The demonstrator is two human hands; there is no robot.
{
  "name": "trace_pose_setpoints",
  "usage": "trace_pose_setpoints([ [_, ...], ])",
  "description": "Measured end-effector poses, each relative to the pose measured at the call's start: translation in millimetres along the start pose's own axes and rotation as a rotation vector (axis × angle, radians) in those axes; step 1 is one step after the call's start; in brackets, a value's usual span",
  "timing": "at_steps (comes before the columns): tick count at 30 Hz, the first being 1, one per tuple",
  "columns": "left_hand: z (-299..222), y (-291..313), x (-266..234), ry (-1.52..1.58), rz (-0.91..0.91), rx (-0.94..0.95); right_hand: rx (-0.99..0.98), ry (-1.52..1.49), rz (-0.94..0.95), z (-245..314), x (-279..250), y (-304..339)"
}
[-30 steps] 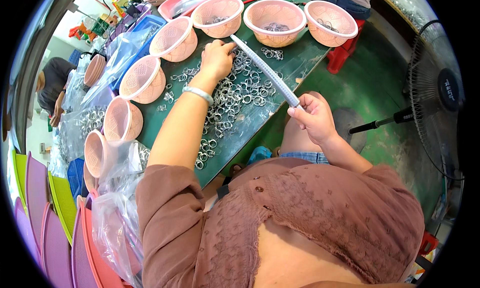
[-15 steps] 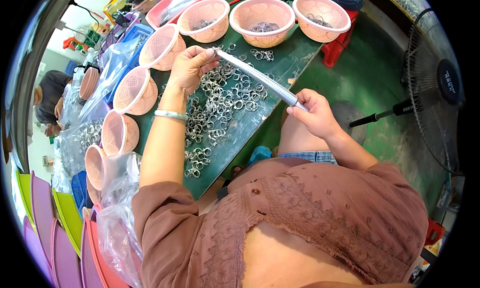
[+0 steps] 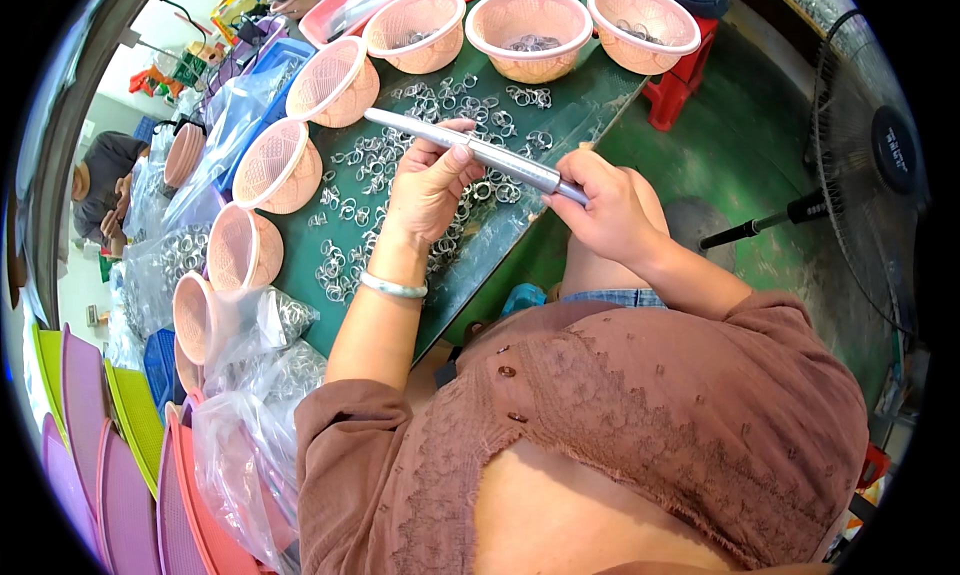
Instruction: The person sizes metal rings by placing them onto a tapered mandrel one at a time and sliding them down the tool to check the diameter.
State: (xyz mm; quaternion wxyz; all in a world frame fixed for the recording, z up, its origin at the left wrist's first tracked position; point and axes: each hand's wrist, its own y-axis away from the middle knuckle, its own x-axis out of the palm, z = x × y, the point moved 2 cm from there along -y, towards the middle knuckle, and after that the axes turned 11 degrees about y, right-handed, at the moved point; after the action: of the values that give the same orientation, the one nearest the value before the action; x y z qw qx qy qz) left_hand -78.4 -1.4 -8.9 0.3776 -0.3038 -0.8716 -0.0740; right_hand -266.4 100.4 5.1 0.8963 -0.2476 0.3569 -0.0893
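A tapered silver ring mandrel slants across above the table, its thin end pointing to the far left. My right hand is closed around its thick handle end. Midway along the shaft, my left hand pinches with thumb and fingers at a small metal ring, mostly covered by the fingertips. Under and around my left hand, a loose heap of silver rings spreads over the green table.
Pink woven baskets line the table's far and left sides; some hold rings. Clear plastic bags lie at the left, near purple and green trays. A black fan stands right, a red stool far right. Another person sits far left.
My left hand has moved from the mandrel's thin tip down to its middle with the ring. The mandrel lies flatter, and the heap of rings is spread more to the left.
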Motion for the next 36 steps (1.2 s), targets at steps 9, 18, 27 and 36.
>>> trace_pose_setpoints([
  [9,-14,27,3,-0.038,0.009,0.083,-0.135,0.015,-0.084,10,13,2],
  [18,-7,36,20,0.06,-0.084,0.149,-0.19,0.114,-0.127,13,15,6],
  [27,-18,42,23,-0.232,-0.113,0.189,-0.281,0.213,-0.177,12,18,7],
  [36,-28,47,26,-0.369,-0.11,0.188,-0.314,0.216,-0.191,8,21,9],
])
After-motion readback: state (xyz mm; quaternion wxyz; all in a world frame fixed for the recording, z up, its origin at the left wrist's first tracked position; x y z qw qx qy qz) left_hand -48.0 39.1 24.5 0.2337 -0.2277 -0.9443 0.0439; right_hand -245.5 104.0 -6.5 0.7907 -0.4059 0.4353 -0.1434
